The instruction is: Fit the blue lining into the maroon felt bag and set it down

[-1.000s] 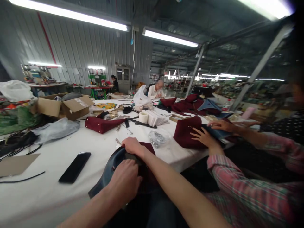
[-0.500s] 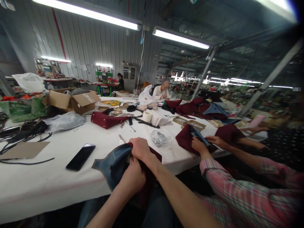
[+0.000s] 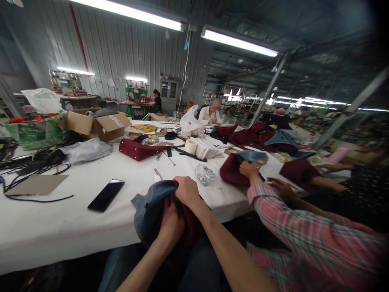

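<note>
Head view: white table [image 3: 73,221], ribbed wall [image 3: 136,48] beyond; right grip [image 3: 187,190] clasping blue-maroon bag [image 3: 150,211], left grip [image 3: 172,221] against it, hold unclear.

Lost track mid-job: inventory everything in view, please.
table: one, white, foreground
phone: one, black, near left
flat board: one, greyish brown, left of phone
cords: several, black, far left
cardboard box: one, brown, far left
studded bag: one, maroon, mid-table
roll: one, white, mid-table
clear packet: one, silvery contents, mid-table
fabric pieces: several, maroon, right
lamps: several, white, overhead
co-workers: at least four, varied clothing, right and background
held piece: one, maroon and blue, centre
legs: two, blue trousers, bottom
left hand: one, bare, at held piece's opening
right hand: one, bare, gripping held piece's edge
</note>
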Demonstrator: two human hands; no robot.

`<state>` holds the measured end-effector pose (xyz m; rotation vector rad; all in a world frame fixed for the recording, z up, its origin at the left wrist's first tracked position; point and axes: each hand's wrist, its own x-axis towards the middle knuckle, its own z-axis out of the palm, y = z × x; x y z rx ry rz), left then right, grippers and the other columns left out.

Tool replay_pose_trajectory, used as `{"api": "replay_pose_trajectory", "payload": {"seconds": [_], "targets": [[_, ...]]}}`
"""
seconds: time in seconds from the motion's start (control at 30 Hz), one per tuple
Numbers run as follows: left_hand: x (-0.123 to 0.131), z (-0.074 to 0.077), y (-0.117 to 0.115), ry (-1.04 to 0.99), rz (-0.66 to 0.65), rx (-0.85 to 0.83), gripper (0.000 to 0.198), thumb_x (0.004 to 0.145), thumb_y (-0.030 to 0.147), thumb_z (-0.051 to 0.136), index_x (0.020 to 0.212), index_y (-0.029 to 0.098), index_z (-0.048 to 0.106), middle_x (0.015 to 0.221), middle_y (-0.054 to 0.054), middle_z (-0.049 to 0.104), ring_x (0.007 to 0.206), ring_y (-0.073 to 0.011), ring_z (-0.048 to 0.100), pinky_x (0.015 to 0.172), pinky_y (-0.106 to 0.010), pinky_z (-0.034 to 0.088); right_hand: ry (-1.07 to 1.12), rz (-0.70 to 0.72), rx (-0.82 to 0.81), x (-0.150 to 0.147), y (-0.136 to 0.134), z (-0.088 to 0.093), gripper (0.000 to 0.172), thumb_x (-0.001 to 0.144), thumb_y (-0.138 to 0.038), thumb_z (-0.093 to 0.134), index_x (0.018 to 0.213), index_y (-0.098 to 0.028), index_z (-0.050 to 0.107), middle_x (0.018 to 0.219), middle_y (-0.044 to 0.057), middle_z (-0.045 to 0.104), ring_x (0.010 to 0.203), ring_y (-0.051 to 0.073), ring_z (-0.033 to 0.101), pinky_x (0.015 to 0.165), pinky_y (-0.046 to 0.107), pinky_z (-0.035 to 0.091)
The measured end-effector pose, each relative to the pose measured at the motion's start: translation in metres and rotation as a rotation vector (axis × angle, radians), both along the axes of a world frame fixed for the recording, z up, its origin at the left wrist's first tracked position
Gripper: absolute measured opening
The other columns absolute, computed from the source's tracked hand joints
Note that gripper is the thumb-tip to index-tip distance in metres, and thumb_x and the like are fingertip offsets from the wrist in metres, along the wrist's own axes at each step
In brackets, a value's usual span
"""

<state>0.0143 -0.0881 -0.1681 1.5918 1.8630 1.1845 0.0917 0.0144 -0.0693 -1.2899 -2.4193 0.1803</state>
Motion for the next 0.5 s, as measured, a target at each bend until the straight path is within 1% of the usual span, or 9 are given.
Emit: {"api": "replay_pose_trajectory", "payload": {"seconds": [0.1, 0.17, 0.23, 0.3, 0.4, 0.5], "targets": [[-0.002, -0.004, 0.002, 0.067, -0.009, -0.037, 0.085, 0.098, 0.018, 0.046, 0.176, -0.002, 0.018, 0.185, -0.031, 0.024, 0.175, -0.0404, 0.025, 0.147, -0.048, 0.024, 0.006, 0.016, -0.005, -0.001, -0.002, 0.002, 0.022, 0.095, -0.029, 0.066, 0.108, -0.030, 0.084, 0.103, 0.005, 0.087, 0.097, 0.024, 0.078, 0.078, 0.033, 0.043], [-0.004, -0.006, 0.003, 0.140, -0.024, -0.053, 0.082, 0.100, 0.019, 0.045, 0.176, 0.000, 0.020, 0.185, -0.030, 0.027, 0.174, -0.0396, 0.029, 0.146, -0.049, 0.027, 0.003, 0.008, -0.011, -0.001, -0.004, 0.002, 0.022, 0.097, -0.029, 0.065, 0.108, -0.030, 0.084, 0.103, 0.005, 0.087, 0.097, 0.025, 0.078, 0.079, 0.033, 0.043], [-0.005, -0.006, 0.004, 0.181, -0.022, -0.067, 0.083, 0.101, 0.021, 0.046, 0.177, 0.002, 0.020, 0.185, -0.029, 0.027, 0.174, -0.0385, 0.030, 0.145, -0.050, 0.030, -0.006, -0.005, -0.020, -0.002, -0.004, 0.001, 0.024, 0.098, -0.028, 0.063, 0.109, -0.030, 0.084, 0.104, 0.006, 0.087, 0.098, 0.025, 0.078, 0.080, 0.033, 0.044], [-0.004, -0.007, 0.003, 0.209, -0.005, -0.106, 0.081, 0.101, 0.019, 0.045, 0.176, 0.001, 0.021, 0.184, -0.031, 0.028, 0.174, -0.0398, 0.030, 0.144, -0.052, 0.032, -0.015, -0.002, -0.031, -0.003, -0.005, 0.000, 0.025, 0.098, -0.027, 0.063, 0.110, -0.030, 0.084, 0.105, 0.006, 0.087, 0.099, 0.025, 0.078, 0.082, 0.033, 0.044], [-0.002, -0.010, 0.003, 0.300, 0.003, -0.139, 0.073, 0.101, 0.014, 0.041, 0.171, -0.002, 0.035, 0.180, -0.034, 0.035, 0.173, -0.0443, 0.029, 0.145, -0.056, 0.031, -0.011, 0.009, -0.040, -0.003, -0.007, 0.001, 0.024, 0.098, -0.028, 0.064, 0.112, -0.031, 0.083, 0.107, 0.006, 0.087, 0.101, 0.026, 0.078, 0.082, 0.033, 0.044], [-0.002, -0.014, 0.002, 0.386, -0.002, -0.101, 0.066, 0.102, 0.015, 0.039, 0.166, 0.003, 0.048, 0.172, -0.033, 0.047, 0.167, -0.0476, 0.041, 0.141, -0.058, 0.036, 0.000, 0.004, -0.050, -0.002, -0.013, 0.003, 0.024, 0.100, -0.029, 0.063, 0.114, -0.029, 0.082, 0.108, 0.007, 0.086, 0.101, 0.026, 0.078, 0.081, 0.034, 0.044]]}}
